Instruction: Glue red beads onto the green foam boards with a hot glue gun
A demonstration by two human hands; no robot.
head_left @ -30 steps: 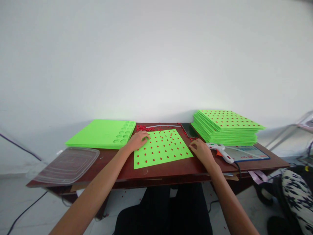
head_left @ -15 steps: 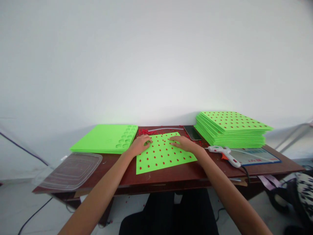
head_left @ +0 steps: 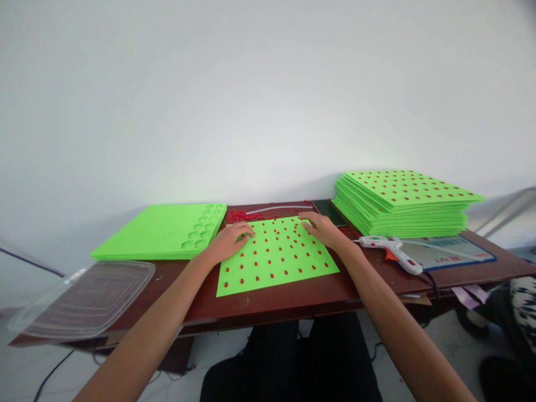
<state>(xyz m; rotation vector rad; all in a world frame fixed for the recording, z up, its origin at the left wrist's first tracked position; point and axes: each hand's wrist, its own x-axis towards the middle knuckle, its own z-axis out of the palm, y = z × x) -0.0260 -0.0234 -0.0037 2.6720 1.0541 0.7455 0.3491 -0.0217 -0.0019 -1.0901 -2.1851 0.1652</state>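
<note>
A bright green sheet [head_left: 268, 269] dotted with rows of small red pieces lies flat on the dark brown table. My left hand [head_left: 230, 241] rests on its left side, fingers a little curved and thumb apart, holding nothing that I can see. At the far right edge, my right hand [head_left: 323, 228] has its fingers loosely stretched and parted over the sheet, touching or just above it. Behind the sheet is a pile of loose red pieces [head_left: 237, 216], next to a pale thin stick [head_left: 276, 209].
Plain green sheets [head_left: 154, 229] with printed shapes lie at left, beside a clear plastic lid [head_left: 96, 296]. At right are a tall stack of dotted green sheets [head_left: 414, 218], a white glue gun [head_left: 391, 248] on a blue-edged board [head_left: 456, 251], and a dark phone [head_left: 329, 211].
My right hand has moved from over the sheet out towards its far right edge. My left hand stays by the left side. The whole view has shifted slightly, closer to the table.
</note>
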